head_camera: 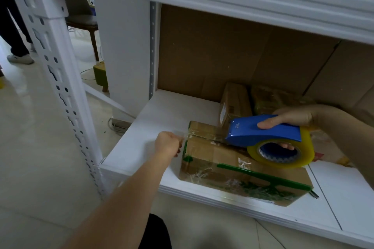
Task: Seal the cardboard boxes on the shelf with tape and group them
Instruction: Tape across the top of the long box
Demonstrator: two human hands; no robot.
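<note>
Head view looks down onto the white lower shelf board (162, 119) of a white metal rack, and we find a brown cardboard box with green printing (232, 168) lying near its front edge, at about 5 o'clock from the middle of the frame. Our right hand (299, 119) grips a blue plastic tape dispenser (261, 131) loaded with a roll of yellowish clear tape (283, 153): the thumb lies curled over the blue top, and fingertips show through the roll's core. The dispenser's nose rests on the box top, right on the seam between the flaps.

Our left hand (168, 143) sits at 9 o'clock of the box, against its left end, fingers curled tight together; it appears to pinch the loose end of the clear tape at the box edge, though blur keeps us from being sure.

Behind the box, at its 12 o'clock, a narrower brown cardboard box with a white label (232, 105) stands against the flat cardboard sheets (222, 50) lining the back. At 1 o'clock, a plastic-wrapped parcel (269, 97) lies just beside it.

Far off at 10 o'clock, beyond the perforated white upright (52, 70), we see a small green stool (101, 76) and a person's leg and white shoe (20, 58) on the pale tiled floor.
</note>
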